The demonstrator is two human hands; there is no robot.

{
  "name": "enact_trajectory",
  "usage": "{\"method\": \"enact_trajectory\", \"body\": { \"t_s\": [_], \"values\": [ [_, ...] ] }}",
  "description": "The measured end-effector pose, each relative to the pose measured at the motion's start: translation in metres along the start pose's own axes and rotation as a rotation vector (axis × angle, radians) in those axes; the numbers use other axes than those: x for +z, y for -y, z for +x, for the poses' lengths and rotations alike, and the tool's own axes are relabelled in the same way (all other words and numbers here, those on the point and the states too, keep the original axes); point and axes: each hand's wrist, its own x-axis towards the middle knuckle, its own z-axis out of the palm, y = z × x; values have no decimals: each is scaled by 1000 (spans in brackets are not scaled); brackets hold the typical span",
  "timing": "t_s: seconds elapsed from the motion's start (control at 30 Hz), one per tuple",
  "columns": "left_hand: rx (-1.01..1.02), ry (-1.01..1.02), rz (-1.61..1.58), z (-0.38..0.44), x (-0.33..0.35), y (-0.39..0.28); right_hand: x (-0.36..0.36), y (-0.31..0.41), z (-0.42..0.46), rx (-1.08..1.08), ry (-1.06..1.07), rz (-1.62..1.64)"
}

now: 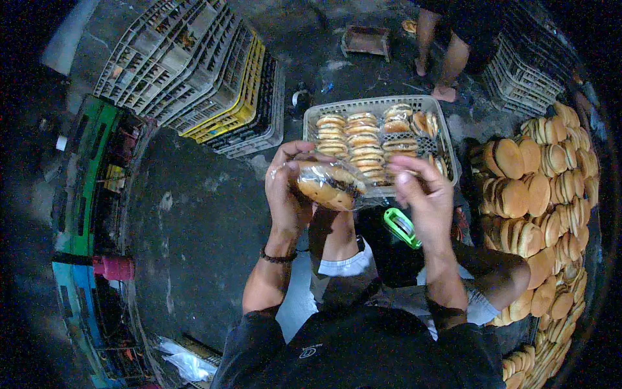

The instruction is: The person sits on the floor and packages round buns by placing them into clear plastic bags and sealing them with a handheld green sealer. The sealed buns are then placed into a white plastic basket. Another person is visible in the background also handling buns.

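Filled round buns in a clear plastic bag (326, 185) rest in my left hand (287, 187), whose fingers curl around the bag's left side. My right hand (423, 194) is raised to the right of the bag, slightly blurred, with its fingers bent; whether it pinches anything is unclear. Just beyond both hands stands a pale plastic crate (379, 103) with rows of filled buns (363, 141), some in clear wrapping. Below my right hand lies a bright green stapler-like tool (402, 228) near my lap.
Loose round buns (539, 257) are piled in rows on my right. Stacked plastic crates (209, 73) rise at the front left, and more crates (525, 80) at the front right. Another person's bare legs (449, 58) show ahead, near a small wooden stool (366, 41). A tape roll (300, 98) lies beyond.
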Motion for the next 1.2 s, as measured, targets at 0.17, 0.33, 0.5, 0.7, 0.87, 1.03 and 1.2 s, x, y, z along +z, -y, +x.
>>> {"method": "enact_trajectory", "body": {
  "t_s": [0.17,0.33,0.5,0.7,0.87,1.03,1.2],
  "values": [
    [-178,-10,-386,54,7,22,-121,-123,34,-57,27,-546],
    [-271,41,-313,101,21,42,-198,-285,-35,496,410,-1234],
    [-293,-29,-338,110,-3,70,-129,-320,-57,334,417,-1317],
    [-298,-5,-409,117,-4,71,-143,-436,-66,251,360,-1672],
    [-310,12,-405,116,-1,63,-144,-438,-69,501,32,-1708],
    [-295,26,-506,110,-20,61,-131,-410,-34,851,-239,-1486],
    [-234,123,-537,103,-30,64,-161,-372,-37,698,-59,-1149]
  ]
}}
